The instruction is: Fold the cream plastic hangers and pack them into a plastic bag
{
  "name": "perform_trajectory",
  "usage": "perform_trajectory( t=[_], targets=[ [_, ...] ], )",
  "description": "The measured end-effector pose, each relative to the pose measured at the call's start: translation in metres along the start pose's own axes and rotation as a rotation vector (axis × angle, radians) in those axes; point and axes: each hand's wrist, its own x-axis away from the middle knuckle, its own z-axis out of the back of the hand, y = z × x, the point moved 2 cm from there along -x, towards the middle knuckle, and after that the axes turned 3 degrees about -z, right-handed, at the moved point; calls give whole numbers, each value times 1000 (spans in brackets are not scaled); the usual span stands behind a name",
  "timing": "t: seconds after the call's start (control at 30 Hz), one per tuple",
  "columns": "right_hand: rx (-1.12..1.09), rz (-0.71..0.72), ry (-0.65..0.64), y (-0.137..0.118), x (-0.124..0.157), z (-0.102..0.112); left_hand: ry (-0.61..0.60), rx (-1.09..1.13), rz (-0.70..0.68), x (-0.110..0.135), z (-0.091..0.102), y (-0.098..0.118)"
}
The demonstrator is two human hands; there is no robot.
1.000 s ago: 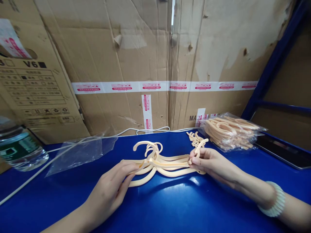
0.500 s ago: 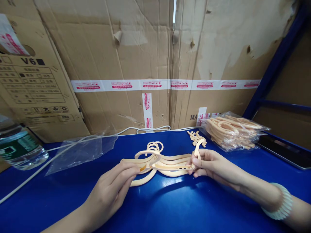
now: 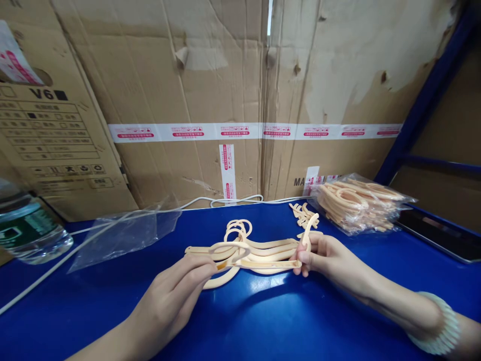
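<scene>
Loose hangers (image 3: 259,250) lie in the middle of the table (image 3: 263,321), a bag (image 3: 124,233) and a bottle (image 3: 26,230) to their left, a packed bag (image 3: 356,203) far right, boxes (image 3: 225,90) along the far edge.

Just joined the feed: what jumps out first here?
The left hand and right hand grip opposite ends of a bunch of peach hangers at the centre of the blue table. A bagged stack of hangers lies far right, a clear bag left.

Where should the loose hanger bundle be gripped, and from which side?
Probably at its two arm tips, from either side, where the left hand and right hand pinch the hanger bundle: the arms stretch crosswise over the table, hooks bunched mid-span on the far edge.
</scene>
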Motion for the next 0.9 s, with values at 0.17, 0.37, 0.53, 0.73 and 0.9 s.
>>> perform_trajectory(
  t=[0.17,0.37,0.53,0.73,0.9],
  targets=[
    [60,28,52,0,-1,0,-3,-11,14,4,-1,1],
    [87,72,129,-3,-1,-2,5,-39,62,3,-3,2],
    [-1,107,213,-18,-1,5,21,4,194,-7,0,4],
    [-3,124,233,-42,-2,50,12,28,278,-10,6,2],
    [483,51,-88,-52,0,78,-41,-19,123,-7,4,7]
  ],
)
